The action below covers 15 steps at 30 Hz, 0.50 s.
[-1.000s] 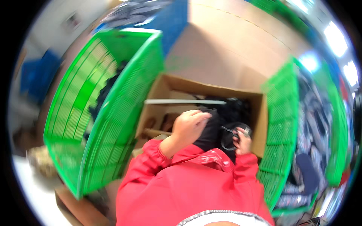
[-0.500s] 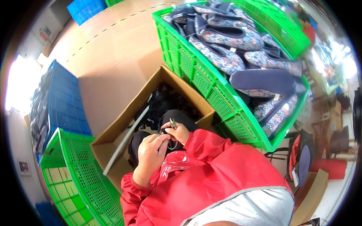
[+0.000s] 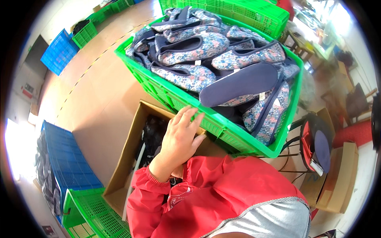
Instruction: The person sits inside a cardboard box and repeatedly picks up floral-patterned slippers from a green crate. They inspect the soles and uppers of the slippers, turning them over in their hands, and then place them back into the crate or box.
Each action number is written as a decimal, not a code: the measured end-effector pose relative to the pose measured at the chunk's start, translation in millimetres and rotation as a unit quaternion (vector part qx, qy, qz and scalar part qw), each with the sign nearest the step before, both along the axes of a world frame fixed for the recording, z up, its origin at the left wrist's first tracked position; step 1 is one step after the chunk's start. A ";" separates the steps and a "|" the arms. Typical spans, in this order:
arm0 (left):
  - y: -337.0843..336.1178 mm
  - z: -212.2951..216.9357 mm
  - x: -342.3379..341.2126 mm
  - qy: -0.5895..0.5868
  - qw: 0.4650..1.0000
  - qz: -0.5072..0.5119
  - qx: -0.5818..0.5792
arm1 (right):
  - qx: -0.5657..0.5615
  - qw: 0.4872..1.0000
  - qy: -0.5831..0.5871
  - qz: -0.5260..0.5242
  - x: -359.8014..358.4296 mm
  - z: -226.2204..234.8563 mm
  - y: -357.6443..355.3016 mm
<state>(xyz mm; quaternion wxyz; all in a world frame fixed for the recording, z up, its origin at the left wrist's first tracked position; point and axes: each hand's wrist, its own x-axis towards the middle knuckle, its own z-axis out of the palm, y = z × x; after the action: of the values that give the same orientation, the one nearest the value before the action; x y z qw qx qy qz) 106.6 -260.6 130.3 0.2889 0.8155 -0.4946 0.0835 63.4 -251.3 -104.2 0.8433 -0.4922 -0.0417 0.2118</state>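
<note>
Now my left hand (image 3: 180, 137) has lifted, fingers wide, holding nothing, touching the green crate (image 3: 222, 129) at 12 o'clock; I cannot tell my right hand's state. Piled slippers (image 3: 222, 59) could slide out if I bump it.

You stand on a smooth tan floor (image 3: 99, 95) with a dashed line running across it toward the far end. Take the big green crate of slippers as your landmark. Beyond it, at the top of the view, sits another green crate (image 3: 246, 10). To the far left of it, a blue crate (image 3: 59, 51) and a smaller green crate (image 3: 85, 33) rest by a pale wall (image 3: 24, 75). Well below and left of it lies a long blue crate (image 3: 65, 158), with a green basket (image 3: 95, 216) near the bottom edge. To its right stand a stool (image 3: 315, 146) and cardboard boxes (image 3: 337, 178). Strong light glares at the left edge and the upper right.
</note>
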 end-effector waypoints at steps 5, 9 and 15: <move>-56.4 6.1 24.5 -0.051 0.998 0.020 -0.030 | 0.000 1.000 0.013 0.008 1.4 2.2 -8.8; -94.4 -6.2 38.1 -0.055 0.996 0.032 -0.067 | 0.000 1.000 0.018 0.014 1.5 3.1 -11.1; -102.2 -11.2 17.7 0.005 0.999 -0.006 -0.047 | -0.003 1.000 0.022 0.015 1.2 2.0 -15.5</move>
<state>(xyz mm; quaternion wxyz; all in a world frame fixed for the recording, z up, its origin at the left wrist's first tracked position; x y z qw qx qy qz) 124.2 -362.8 119.2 0.3296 0.7987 -0.4932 0.1009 64.7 -266.8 -102.2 0.8393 -0.4890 -0.0300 0.2357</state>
